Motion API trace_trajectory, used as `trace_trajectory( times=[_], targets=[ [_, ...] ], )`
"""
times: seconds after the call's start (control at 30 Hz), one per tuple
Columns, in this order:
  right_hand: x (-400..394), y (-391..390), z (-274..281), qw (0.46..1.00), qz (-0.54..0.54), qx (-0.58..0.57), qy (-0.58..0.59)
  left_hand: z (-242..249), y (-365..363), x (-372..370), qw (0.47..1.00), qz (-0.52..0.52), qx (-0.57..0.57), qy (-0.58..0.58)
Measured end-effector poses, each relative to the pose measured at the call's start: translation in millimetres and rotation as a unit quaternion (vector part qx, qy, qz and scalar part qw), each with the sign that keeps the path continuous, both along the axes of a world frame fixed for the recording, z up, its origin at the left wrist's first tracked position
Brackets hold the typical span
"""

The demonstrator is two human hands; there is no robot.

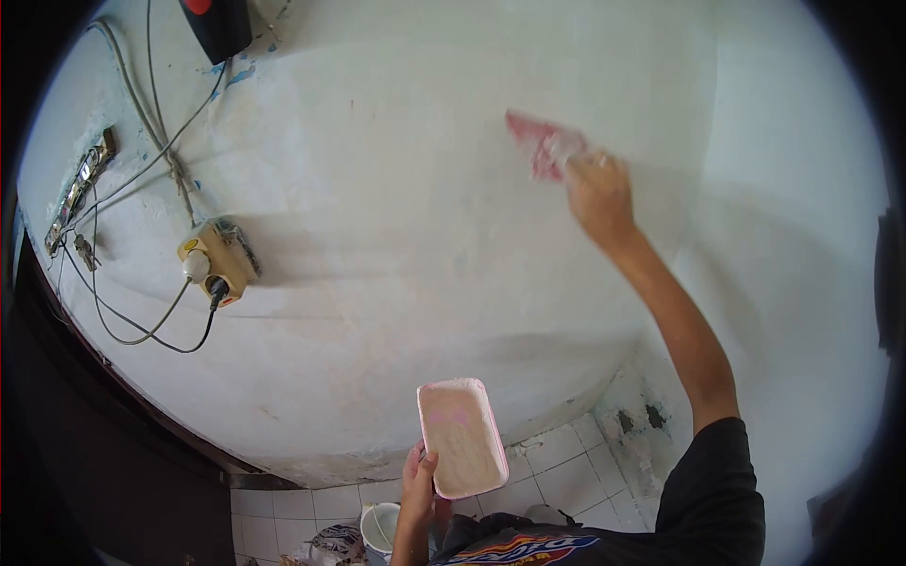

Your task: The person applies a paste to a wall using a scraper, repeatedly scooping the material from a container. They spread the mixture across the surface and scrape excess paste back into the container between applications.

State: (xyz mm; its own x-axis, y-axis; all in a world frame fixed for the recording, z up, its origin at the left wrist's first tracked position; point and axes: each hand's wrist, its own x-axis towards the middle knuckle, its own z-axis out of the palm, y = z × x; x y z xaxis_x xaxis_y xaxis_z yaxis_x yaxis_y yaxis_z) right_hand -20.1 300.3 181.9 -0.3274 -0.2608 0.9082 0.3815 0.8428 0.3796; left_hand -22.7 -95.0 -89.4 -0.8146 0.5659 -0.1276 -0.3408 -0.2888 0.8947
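Note:
In the head view, my right hand (601, 193) is raised at the upper right, its fingers closed around a red putty spreader (545, 146) smeared with white. The spreader's blade lies close to or against the pale wall (406, 217); contact is hard to tell, and it is slightly blurred. Low in the middle, my left hand (418, 476) grips the left side of a rectangular tray (422, 415) with a pinkish rim. Inside the tray is a layer of beige-white paste (464, 457). The tray is tilted so its inside faces me.
A double power socket (223, 267) with plugs and loose cables (156, 141) hangs on the left wall. Above is a black and red device (219, 33). A white bucket (379, 528) stands on the tiled floor (566, 467). A dark doorway (104, 415) lies at left.

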Motion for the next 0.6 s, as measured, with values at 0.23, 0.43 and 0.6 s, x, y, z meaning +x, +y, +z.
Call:
trace_trajectory(
  times=[0.23,0.43,0.6],
  targets=[
    [26.7,4.6,25.0,0.998,0.008,-0.067,0.013,17.3,23.1,18.1,1.0,-0.01,0.021,-0.016],
    [-0.3,10.5,57.3,0.998,0.013,-0.021,0.05,19.9,24.1,24.6,0.999,0.02,0.016,-0.021],
    [0.4,-35.2,-15.6,0.996,0.081,-0.001,-0.038,23.0,12.2,24.9,0.999,0.013,0.018,-0.035]
  ],
)
